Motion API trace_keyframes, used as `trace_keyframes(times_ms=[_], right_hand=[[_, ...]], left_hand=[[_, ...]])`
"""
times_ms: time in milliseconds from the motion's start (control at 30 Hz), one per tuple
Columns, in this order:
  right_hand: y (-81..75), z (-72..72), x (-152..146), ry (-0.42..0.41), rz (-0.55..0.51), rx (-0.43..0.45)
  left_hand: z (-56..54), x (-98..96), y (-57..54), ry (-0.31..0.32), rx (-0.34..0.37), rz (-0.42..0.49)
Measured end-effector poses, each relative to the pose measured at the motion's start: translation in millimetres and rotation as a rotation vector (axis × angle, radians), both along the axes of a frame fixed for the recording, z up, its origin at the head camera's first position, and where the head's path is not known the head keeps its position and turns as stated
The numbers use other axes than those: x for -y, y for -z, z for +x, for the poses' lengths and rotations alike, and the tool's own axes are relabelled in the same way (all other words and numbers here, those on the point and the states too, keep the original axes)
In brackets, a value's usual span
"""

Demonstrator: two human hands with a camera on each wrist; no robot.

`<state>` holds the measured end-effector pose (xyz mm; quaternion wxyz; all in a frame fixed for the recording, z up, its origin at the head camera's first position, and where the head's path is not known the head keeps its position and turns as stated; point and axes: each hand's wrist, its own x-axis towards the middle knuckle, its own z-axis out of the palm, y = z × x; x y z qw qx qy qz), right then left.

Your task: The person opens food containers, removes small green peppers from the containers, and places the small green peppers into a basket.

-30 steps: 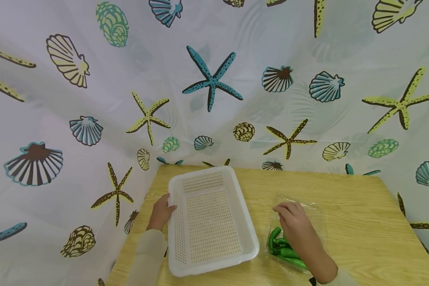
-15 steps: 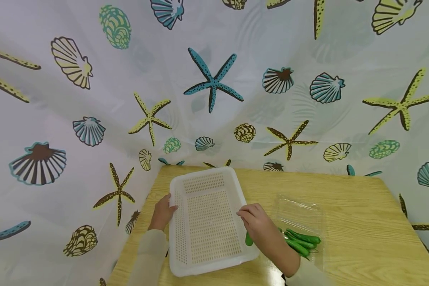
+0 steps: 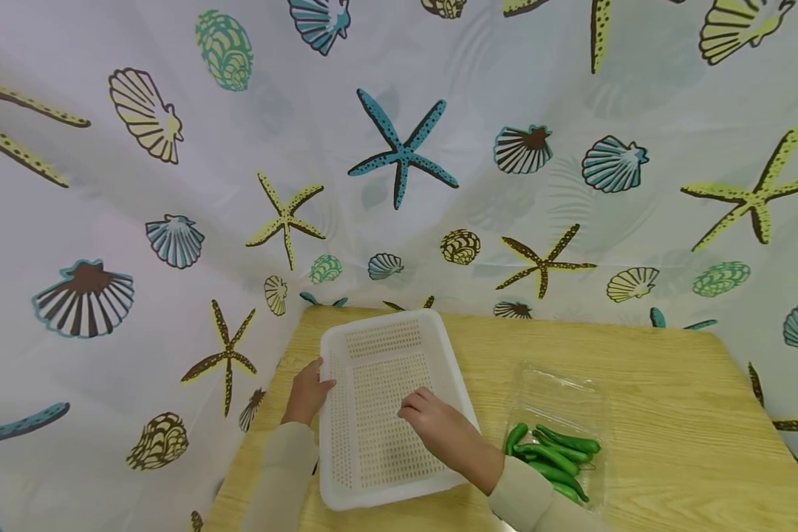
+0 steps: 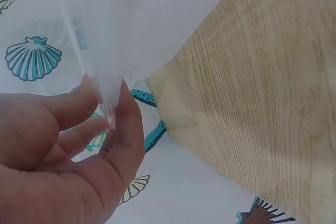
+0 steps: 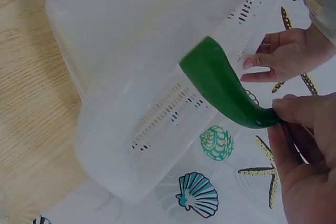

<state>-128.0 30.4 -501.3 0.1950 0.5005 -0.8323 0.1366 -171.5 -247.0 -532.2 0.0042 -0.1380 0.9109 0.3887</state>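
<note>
A white perforated plastic basket (image 3: 375, 421) rests on the table, its long side angled. My left hand (image 3: 306, 395) grips its left rim, thumb on the inner side; the left wrist view shows the rim (image 4: 118, 51) between thumb and fingers. Over the basket's inside is my right hand (image 3: 442, 434). It pinches a green chili pepper (image 5: 218, 85) by its thin end, as the right wrist view shows; in the head view the hand hides this pepper. Several more green chili peppers (image 3: 552, 454) lie in a clear plastic clamshell box (image 3: 558, 395) right of the basket.
The wooden table (image 3: 665, 414) extends to the right beyond the box. A white curtain (image 3: 439, 96) printed with shells and starfish hangs behind the table and along both sides.
From above the clamshell box, my right hand has moved left over the basket with a green chili pepper. The left hand keeps its grip on the rim. The head view has shifted slightly.
</note>
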Motion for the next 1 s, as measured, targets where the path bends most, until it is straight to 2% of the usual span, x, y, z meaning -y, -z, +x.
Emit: trace_keyframes(times_ms=[200, 467, 767, 1000], right_hand=[[12.3, -2.4, 14.4, 0.006, 0.204, -0.066], [31.5, -0.3, 30.2, 0.018, 0.397, -0.043], [45.5, 5.1, 43.4, 0.017, 0.477, 0.087], [58.8, 6.2, 46.7, 0.062, 0.498, 0.245]], left_hand=[[-3.1, -1.2, 2.1, -0.004, 0.014, 0.000], [-4.2, -0.7, 3.8, 0.014, -0.026, -0.014], [-2.5, 0.0, 4.2, -0.012, -0.001, -0.005], [-2.1, 0.1, 3.5, -0.007, -0.006, -0.016]])
